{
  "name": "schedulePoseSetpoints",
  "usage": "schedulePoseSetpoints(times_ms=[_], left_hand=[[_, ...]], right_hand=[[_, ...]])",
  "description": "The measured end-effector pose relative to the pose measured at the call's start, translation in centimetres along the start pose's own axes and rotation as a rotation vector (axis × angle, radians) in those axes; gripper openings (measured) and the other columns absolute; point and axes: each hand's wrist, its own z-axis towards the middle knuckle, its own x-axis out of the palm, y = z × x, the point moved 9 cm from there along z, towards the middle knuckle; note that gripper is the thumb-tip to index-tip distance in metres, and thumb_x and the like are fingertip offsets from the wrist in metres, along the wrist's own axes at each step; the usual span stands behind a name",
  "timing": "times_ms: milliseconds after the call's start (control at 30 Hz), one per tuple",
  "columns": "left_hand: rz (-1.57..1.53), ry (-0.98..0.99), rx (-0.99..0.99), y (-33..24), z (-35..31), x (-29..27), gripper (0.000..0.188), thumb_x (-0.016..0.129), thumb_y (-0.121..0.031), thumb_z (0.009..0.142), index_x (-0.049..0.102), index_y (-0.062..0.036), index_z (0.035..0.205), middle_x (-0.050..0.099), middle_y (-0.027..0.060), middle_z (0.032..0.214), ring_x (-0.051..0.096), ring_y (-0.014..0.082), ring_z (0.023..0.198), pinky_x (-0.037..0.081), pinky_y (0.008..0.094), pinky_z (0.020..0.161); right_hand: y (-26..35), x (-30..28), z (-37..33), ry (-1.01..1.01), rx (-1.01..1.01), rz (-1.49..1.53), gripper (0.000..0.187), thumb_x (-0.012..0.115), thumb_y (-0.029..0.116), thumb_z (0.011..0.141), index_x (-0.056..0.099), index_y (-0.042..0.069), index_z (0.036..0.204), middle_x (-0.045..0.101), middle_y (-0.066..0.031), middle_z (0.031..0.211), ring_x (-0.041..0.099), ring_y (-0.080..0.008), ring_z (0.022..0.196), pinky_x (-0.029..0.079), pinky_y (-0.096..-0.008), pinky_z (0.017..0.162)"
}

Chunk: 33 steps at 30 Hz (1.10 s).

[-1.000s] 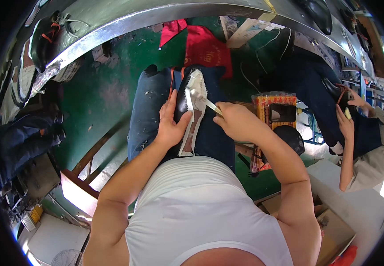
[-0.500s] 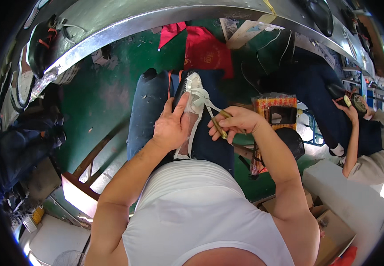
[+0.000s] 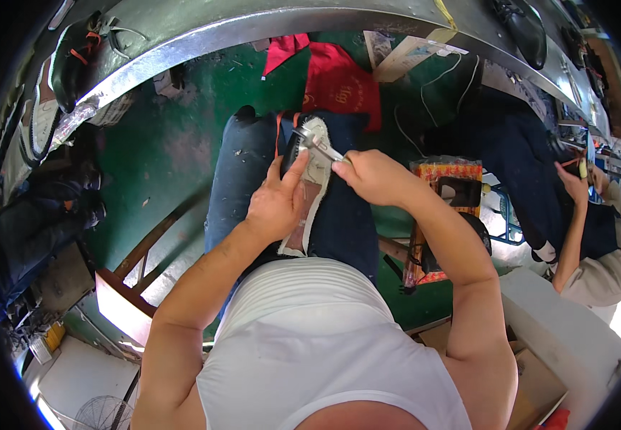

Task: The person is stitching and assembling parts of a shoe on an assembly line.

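An unfinished shoe [image 3: 309, 211] lies sole up along my thighs, its toe pointing away from me. Its bottom is pale toward the toe and brownish in the middle, with a ragged white edge. Black upper shows at the left of the toe. My left hand [image 3: 275, 204] grips the shoe's left side, fingers pointing toward the toe. In my right hand [image 3: 376, 177] is a pair of pliers [image 3: 325, 148], its metal head over the toe's left edge. My fist hides most of the handles. Whether the jaws pinch the upper, I cannot tell.
A metal workbench [image 3: 217, 36] curves across the far side, with black shoes [image 3: 75, 64] at its left. Red cloth [image 3: 343, 82] lies beyond my knees. A stool with a patterned orange top [image 3: 432, 168] stands right. Further right, another person [image 3: 597, 236] works. A cardboard box [image 3: 536, 383] sits lower right.
My right hand has swung the pliers onto the toe's left edge and closed round the handles, which were spread before. White strands over the toe no longer show. My left hand stays put.
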Motion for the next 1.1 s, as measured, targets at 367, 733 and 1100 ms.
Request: schedulePoseSetpoints(times_ms=[367,733,1100], left_hand=[[0.040,0.055,0.029,-0.5,-0.1,0.1,0.057,0.049,-0.019,0.098,0.034,-0.0265,0.153,0.027,0.0382,0.149,0.053,0.0542,0.118,0.050,0.0500,0.096],[-0.297,-0.065,-0.157,2.6,-0.5,1.6,0.086,0.058,-0.027,0.096,0.006,0.0123,0.151,0.023,0.0352,0.154,0.030,0.0458,0.143,0.029,0.0439,0.116],[-0.335,-0.040,-0.169,3.5,-1.7,1.9,0.091,0.062,-0.024,0.096,-0.001,0.0051,0.155,0.017,0.0288,0.160,0.020,0.0348,0.150,0.021,0.0375,0.120]], right_hand=[[-1.5,1.6,0.0,0.052,0.061,0.046,0.052,0.041,0.041,0.104,0.061,-0.003,0.084,0.064,-0.0221,0.075,0.063,-0.0426,0.074,0.049,-0.0472,0.069],[1.6,1.6,-1.1,0.109,0.095,-0.179,0.049,0.044,0.041,0.102,0.061,-0.003,0.089,0.066,-0.0257,0.085,0.064,-0.0449,0.086,0.049,-0.0535,0.076],[1.9,4.8,-4.3,0.031,-0.019,-0.306,0.046,0.045,0.040,0.103,0.061,-0.002,0.093,0.067,-0.0233,0.085,0.066,-0.0418,0.082,0.051,-0.0516,0.074]])
